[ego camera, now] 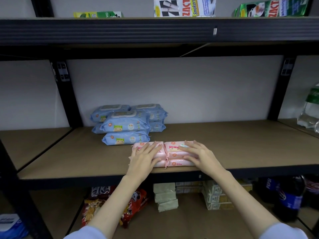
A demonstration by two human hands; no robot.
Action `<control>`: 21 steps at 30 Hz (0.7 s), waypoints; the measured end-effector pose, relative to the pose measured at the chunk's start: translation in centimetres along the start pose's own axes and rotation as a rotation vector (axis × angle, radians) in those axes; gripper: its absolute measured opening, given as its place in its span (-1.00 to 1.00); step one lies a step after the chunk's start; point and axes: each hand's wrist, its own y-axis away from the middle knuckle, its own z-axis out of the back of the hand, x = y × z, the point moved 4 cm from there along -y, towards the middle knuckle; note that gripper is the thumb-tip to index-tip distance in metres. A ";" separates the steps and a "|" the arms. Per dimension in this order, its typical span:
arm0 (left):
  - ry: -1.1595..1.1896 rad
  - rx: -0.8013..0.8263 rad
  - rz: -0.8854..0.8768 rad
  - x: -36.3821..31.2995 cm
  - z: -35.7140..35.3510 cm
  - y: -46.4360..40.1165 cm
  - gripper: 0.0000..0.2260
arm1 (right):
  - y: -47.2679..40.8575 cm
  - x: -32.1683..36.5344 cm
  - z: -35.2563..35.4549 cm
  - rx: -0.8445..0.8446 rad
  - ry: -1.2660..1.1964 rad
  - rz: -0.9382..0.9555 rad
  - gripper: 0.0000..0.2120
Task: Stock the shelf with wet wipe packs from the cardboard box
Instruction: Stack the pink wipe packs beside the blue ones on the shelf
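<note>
Pink wet wipe packs (pixel 173 153) lie in two side-by-side stacks at the front edge of the brown middle shelf (pixel 233 144). My left hand (pixel 144 158) rests flat on the left stack, fingers straight and thumb against its front. On the right stack lies my right hand (pixel 198 155), fingers spread over the top pack and thumb at its front. Behind them, several blue wet wipe packs (pixel 126 124) are stacked toward the back wall. The cardboard box is out of view.
Black shelf posts (pixel 69 100) frame the bay. Toothpaste cartons (pixel 184 6) sit on the top shelf. A water bottle pack (pixel 309 109) stands at the far right. Below are snack bags (pixel 133 204), grey-green packets (pixel 165 195) and a cola bottle (pixel 291 199).
</note>
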 end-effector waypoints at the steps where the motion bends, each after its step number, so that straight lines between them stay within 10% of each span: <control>1: 0.005 0.002 -0.006 0.1 0.0 0.1 -0.51 | 0.0 0.0 0.0 -0.005 -0.009 0.005 -0.61; 6: 0.102 -0.074 -0.025 1.6 0.7 0.7 -0.29 | 0.5 0.0 0.0 0.017 0.130 0.011 -0.49; 15: 0.345 -0.064 -0.023 2.7 1.0 0.7 -0.45 | 0.8 0.1 0.2 -0.072 -0.131 0.013 -0.44; 21: 0.751 -0.073 0.329 4.1 0.8 2.1 -0.26 | 1.8 -2.4 -0.3 -0.038 -0.494 -0.288 -0.17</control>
